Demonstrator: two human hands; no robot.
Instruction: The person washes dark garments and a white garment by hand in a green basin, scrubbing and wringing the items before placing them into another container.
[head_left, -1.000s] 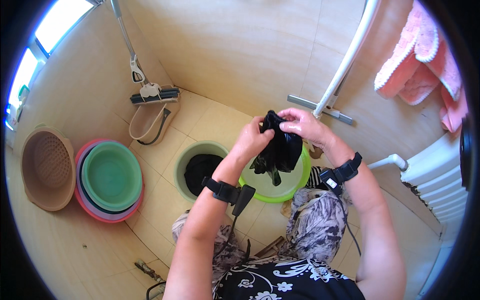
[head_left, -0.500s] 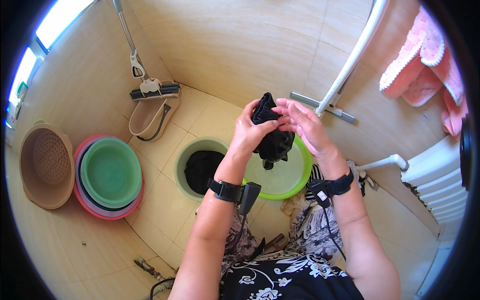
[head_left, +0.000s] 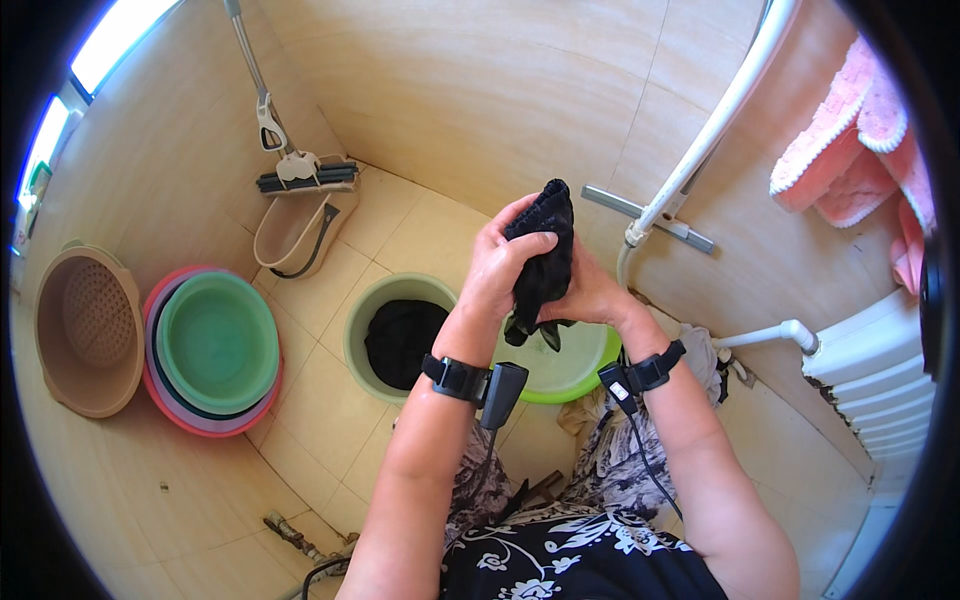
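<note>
A bunched black garment (head_left: 546, 262), dark and wet-looking, hangs in front of me above the lime-green basin (head_left: 612, 352). My left hand (head_left: 500, 262) is closed round its upper part, with the thumb lying across the cloth. From the other side my right hand (head_left: 592, 296) grips its lower part; most of those fingers are hidden behind the fabric. Loose ends dangle below both hands. The basin beneath holds pale, cloudy water. Left of it, a grey-green bucket (head_left: 362, 362) contains more black cloth (head_left: 402, 340).
A brown strainer basin (head_left: 88, 372) and stacked basins (head_left: 220, 340) stand at the left wall. A sponge mop (head_left: 300, 172) rests over its beige bucket (head_left: 292, 236). At right are a white pipe (head_left: 705, 130), pink towels (head_left: 850, 150) and a white radiator (head_left: 870, 365).
My right hand, spread beside the garment before, has swung lower and closed on it from behind. The garment now stands more upright and has shifted slightly right.
</note>
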